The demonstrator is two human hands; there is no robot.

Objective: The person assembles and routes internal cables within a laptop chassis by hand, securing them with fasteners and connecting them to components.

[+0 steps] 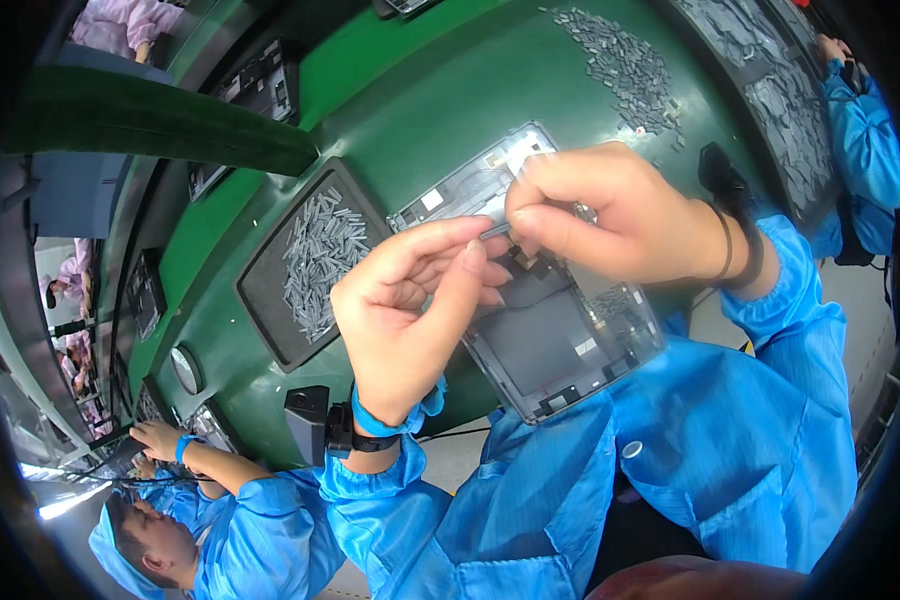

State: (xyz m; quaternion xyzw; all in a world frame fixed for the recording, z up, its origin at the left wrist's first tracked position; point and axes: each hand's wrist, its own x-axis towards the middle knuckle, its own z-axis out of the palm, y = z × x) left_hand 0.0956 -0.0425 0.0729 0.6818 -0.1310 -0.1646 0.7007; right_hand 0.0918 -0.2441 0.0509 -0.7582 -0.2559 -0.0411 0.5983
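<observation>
Small grey strip (495, 230): held between thumb and fingertips of left hand (395, 300), left grip clamped on it; long axis set slantwise, right end directed at right hand (610, 215). Right grip: fingertips placed at that end; whether clamped there cannot be told. Strip held above grey panel (525, 350), right of dark tray (265, 305).

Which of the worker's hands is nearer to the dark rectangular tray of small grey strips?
Left. The left hand is by the right edge of the dark rectangular tray; the right hand is farther right.
</observation>
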